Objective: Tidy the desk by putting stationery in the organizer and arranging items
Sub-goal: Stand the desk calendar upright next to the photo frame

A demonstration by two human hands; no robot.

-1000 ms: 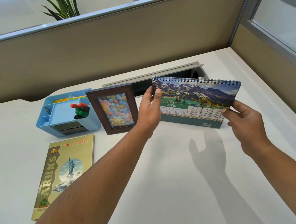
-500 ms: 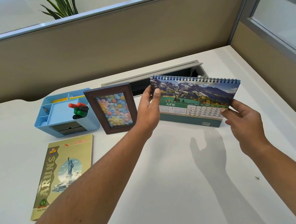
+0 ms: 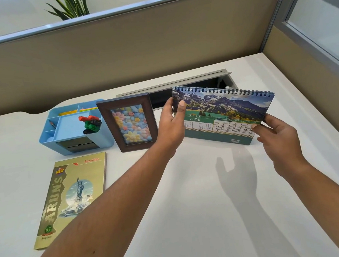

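Counts:
- 1 desk calendar [image 3: 223, 104]
- 1 photo frame [image 3: 127, 122]
- 1 blue organizer [image 3: 49, 145]
- 1 notebook [image 3: 73, 195]
- 1 pencil [image 3: 52, 124] in the organizer
- 1 bunch of markers [image 3: 90, 124] with red, green and black caps; exact number can't be told
- 2 hands: left hand [image 3: 169, 128], right hand [image 3: 277, 138]
- 1 plant [image 3: 70, 9]
- 1 tabletop [image 3: 191, 217]

Calendar [image 3: 223, 108] I'm holding is glossy printed paper on a wire spiral, frame [image 3: 104, 125] is dark matt wood grain with a shiny pane, organizer [image 3: 49, 144] smooth blue plastic, notebook [image 3: 75, 195] glossy gold card, desk [image 3: 190, 207] smooth matt white, partition [image 3: 139, 50] beige cloth.
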